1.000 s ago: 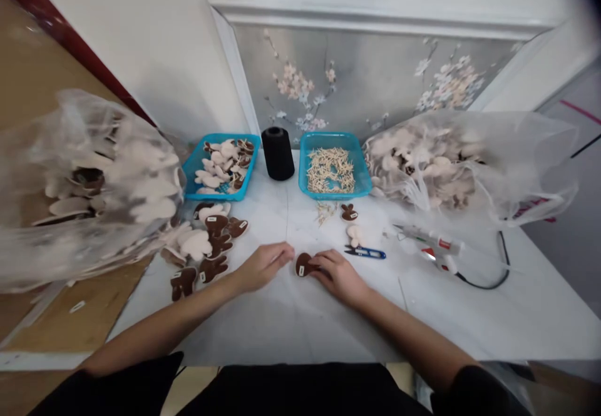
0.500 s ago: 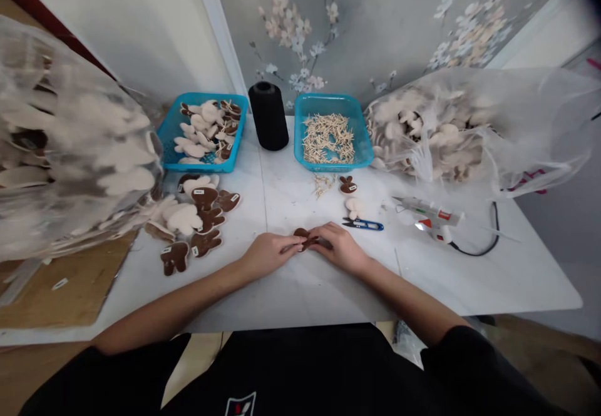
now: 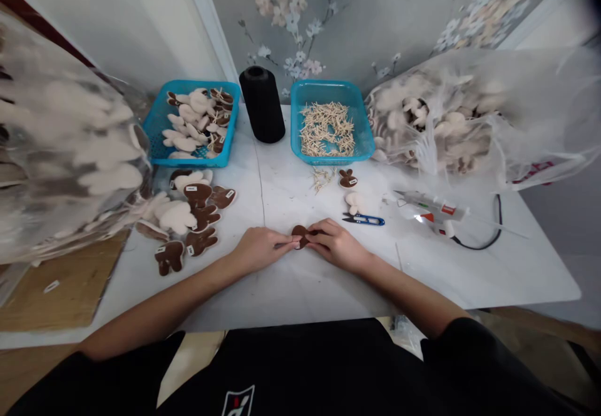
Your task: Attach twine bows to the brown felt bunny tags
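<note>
Between my two hands, at the middle of the table's near side, is a small brown bunny-shaped felt piece (image 3: 299, 236). My left hand (image 3: 261, 248) pinches its left edge, where a bit of white shows at the fingertips. From the other side, my right hand (image 3: 339, 244) grips its right end, and the fingers hide that part. Just beyond my right hand lie blue-handled thread snips (image 3: 364, 219), a cream bunny piece (image 3: 354, 202) and a brown bunny piece with a white label (image 3: 348, 179).
A blue basket (image 3: 230, 147) of bunny pieces, a black thread cone (image 3: 263, 104) and a blue basket (image 3: 369, 144) of short cream strips line the back. Labelled bunny pieces (image 3: 201, 241) lie left. A glue gun (image 3: 429, 209) with cord lies right. Plastic bags (image 3: 474, 116) flank both sides.
The brown bunny piece has turned between my fingers, so its rounded part shows more fully. Both hands stay in nearly the same place, and the camera view has shifted slightly.
</note>
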### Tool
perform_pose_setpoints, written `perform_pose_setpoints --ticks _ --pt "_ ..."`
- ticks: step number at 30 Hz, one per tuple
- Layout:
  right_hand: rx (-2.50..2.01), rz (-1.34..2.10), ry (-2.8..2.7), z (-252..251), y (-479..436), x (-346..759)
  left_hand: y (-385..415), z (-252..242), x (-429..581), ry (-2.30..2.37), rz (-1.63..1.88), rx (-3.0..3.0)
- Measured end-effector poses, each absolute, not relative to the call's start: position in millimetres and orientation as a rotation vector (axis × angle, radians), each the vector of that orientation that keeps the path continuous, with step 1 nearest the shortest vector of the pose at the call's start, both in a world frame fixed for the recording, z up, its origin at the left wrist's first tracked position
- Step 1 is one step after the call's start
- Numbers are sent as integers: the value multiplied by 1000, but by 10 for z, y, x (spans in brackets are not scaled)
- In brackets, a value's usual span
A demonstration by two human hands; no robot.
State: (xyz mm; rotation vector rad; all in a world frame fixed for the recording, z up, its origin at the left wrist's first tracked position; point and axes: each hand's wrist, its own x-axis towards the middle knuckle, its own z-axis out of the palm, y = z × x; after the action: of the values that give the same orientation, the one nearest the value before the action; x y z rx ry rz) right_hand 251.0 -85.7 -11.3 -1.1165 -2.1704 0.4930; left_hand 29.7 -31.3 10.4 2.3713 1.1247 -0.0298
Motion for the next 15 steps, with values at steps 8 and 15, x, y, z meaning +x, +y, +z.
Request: perform_pose_setpoints --ticks 8,15 --pt "-1169 438 -2399 -22 -840 2439 -253 121 218 1047 38 2369" --pt "-1202 391 -2444 -103 -797 2339 -676 259 67 1014 519 2045"
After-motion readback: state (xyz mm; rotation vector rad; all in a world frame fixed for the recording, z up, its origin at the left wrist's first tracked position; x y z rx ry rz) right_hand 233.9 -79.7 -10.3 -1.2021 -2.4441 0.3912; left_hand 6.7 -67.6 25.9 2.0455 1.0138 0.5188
